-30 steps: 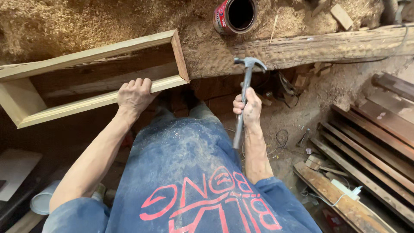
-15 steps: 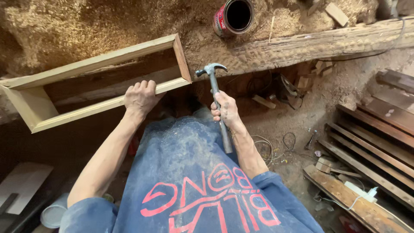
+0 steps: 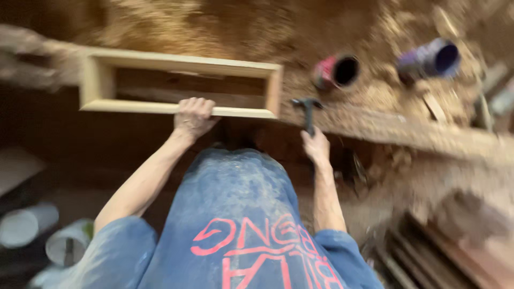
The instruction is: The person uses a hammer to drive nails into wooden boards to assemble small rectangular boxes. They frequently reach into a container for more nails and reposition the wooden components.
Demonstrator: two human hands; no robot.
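Observation:
A long open wooden frame [image 3: 134,61] lies on a bench thick with sawdust. My left hand [image 3: 194,115] grips the frame's near rail, right of its middle. My right hand [image 3: 316,145] holds a claw hammer [image 3: 307,109] upright by its handle, the steel head just right of the frame's right end. The picture is blurred by motion. A dusty blue shirt with red print fills the lower middle.
A red can [image 3: 335,70] and a purple can [image 3: 431,59] lie on their sides in the sawdust [image 3: 225,27] behind the hammer. A rough plank [image 3: 407,134] runs along the bench's front. White tubs [image 3: 32,225] stand low left, stacked boards [image 3: 428,251] low right.
The view has swung right and blurred. My right hand has brought the hammer leftward, close to the frame's right end. My left hand keeps its hold on the near rail.

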